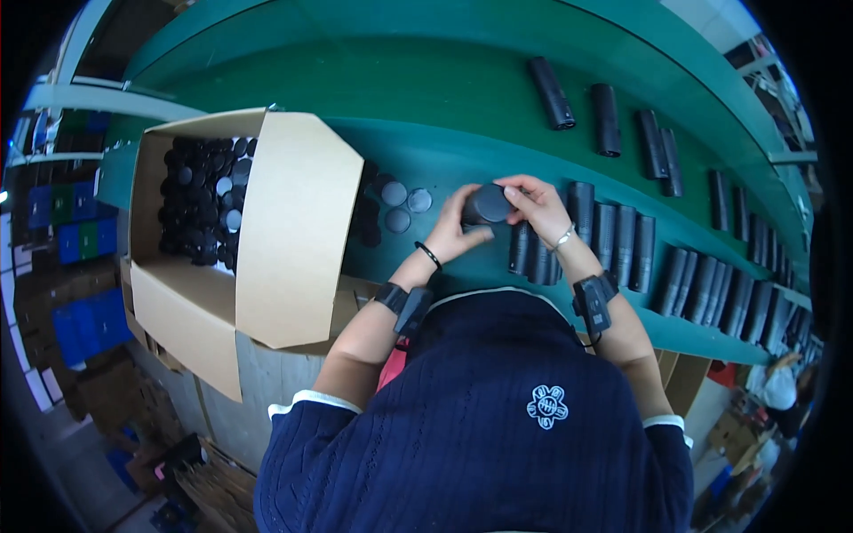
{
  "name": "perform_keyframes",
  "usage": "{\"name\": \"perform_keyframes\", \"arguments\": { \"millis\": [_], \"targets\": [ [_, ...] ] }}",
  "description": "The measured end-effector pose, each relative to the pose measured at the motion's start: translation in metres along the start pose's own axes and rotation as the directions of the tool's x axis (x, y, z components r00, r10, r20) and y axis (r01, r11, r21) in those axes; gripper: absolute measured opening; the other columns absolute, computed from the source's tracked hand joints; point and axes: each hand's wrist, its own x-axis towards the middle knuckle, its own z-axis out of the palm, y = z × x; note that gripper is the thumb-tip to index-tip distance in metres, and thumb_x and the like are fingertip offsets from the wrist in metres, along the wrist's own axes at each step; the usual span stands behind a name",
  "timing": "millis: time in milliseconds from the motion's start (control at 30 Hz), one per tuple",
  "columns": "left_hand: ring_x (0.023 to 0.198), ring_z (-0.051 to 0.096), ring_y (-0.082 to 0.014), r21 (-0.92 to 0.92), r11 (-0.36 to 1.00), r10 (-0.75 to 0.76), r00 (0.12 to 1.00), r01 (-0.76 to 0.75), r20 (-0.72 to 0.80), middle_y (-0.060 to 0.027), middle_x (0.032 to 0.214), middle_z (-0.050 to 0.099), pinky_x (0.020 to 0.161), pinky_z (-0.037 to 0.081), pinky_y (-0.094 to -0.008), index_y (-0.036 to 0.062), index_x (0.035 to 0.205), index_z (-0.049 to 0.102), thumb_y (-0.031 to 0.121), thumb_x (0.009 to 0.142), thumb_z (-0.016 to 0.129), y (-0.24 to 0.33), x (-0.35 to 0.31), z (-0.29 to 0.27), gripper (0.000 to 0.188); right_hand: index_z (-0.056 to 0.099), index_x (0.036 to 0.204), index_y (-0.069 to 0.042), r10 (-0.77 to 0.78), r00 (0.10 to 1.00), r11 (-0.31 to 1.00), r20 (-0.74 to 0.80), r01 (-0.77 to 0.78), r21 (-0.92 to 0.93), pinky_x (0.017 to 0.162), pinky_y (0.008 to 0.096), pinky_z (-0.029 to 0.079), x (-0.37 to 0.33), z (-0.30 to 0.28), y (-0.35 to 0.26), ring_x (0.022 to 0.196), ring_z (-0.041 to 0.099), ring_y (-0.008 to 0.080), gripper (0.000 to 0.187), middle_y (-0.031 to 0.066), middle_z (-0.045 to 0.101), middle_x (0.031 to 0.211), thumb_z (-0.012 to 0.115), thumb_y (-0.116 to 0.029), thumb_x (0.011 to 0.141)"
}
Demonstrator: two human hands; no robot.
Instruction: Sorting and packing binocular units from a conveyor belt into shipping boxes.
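Many black discs (200, 209): heaped inside the cardboard box (298, 231), the landmark for every place below; a few show pale grey faces.
Grey discs (397, 220): flat on the green surface (480, 147) just right of the box, with darker ones beside them, partly hidden by its flap.
Left hand (454, 231): right of the box, past the grey discs; fingers and thumb curl about the near side of the dark cylinder, clamped on it.
Dark cylinder (487, 205): right of the box and apart from it, held between both hands, round end toward the camera; its length is mostly hidden.
Step in hand: probably fitting or checking a disc on that end; whether the end is a separate piece cannot be told.
Next move: seems to call for a steady left hold and even pressure from the right thumb, lest the end piece sit tilted.
Right hand (539, 211): on the cylinder's side away from the box, thumb and fingers pinching the edge of its round end.
Near tubes (624, 244): black, side by side, right of the box beyond the grey discs.
Scattered tubes (606, 120): well right of the box, toward the surface's far side.
Tube row (736, 302): farther right of the box, closely set.
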Motion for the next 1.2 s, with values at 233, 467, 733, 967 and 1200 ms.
{"name": "perform_keyframes", "arguments": {
  "millis": [233,467,733,967,1200],
  "targets": [
    [0.095,0.056,-0.0236,-0.41,0.864,-0.403,0.889,0.292,-0.217,-0.0137,0.105,0.054,0.083,0.048,-0.0352,-0.0006,0.125,0.029,0.011,0.065,0.079,-0.024,0.148,-0.036,0.079,0.062,0.107,-0.004,-0.198,0.972,0.963,-0.124,0.169,-0.209,0.065,0.0208,0.044,-0.046,-0.035,-0.013,0.075,0.055,0.0067,0.019,0.0004,0.06,0.082,0.054,-0.011,0.091],
    [0.106,0.053,-0.0392,0.343,0.719,-0.428,0.774,0.604,-0.467,-0.0249,0.116,0.05,0.088,0.046,-0.0439,0.0008,0.125,0.028,0.035,0.063,0.081,-0.069,0.267,-0.083,0.089,0.064,0.097,-0.002,-0.043,0.864,0.985,-0.502,-0.048,-0.167,0.056,0.0188,0.041,-0.111,-0.091,0.03,0.064,0.053,0.005,0.013,-0.0013,0.059,0.072,0.054,-0.006,0.089],
    [0.062,0.059,-0.0297,0.367,0.928,0.069,0.933,0.071,-0.353,-0.0129,0.065,0.059,0.057,0.047,-0.0395,0.0041,0.087,0.058,0.026,0.076,0.069,-0.02,0.199,0.008,0.027,0.061,0.106,0.0,0.001,0.912,0.94,-0.41,-0.141,-0.312,0.063,0.0229,0.048,-0.118,-0.091,0.037,0.07,0.059,0.0094,0.02,0.0031,0.062,0.078,0.055,-0.009,0.089],
    [0.056,0.061,-0.0144,0.004,0.949,-0.304,0.915,0.314,0.265,-0.0121,0.073,0.063,0.046,0.048,-0.026,-0.006,0.107,0.054,0.041,0.084,0.063,0.023,0.065,0.082,0.053,0.05,0.124,-0.001,-0.167,0.905,0.832,-0.391,-0.083,-0.548,0.067,0.0293,0.049,-0.074,-0.062,0.047,0.072,0.06,0.0159,0.043,0.0127,0.064,0.088,0.057,-0.025,0.089],
    [0.099,0.059,-0.0239,-0.205,0.962,-0.161,0.983,0.177,0.092,-0.017,0.107,0.059,0.085,0.047,-0.0355,-0.0042,0.116,0.046,0.026,0.075,0.075,0.093,0.039,0.037,0.059,0.045,0.129,-0.007,-0.165,0.965,0.97,-0.206,0.121,-0.21,0.062,0.0226,0.049,-0.084,-0.022,-0.012,0.075,0.056,0.0092,0.039,0.0021,0.056,0.083,0.052,-0.019,0.093]
  ]
}}
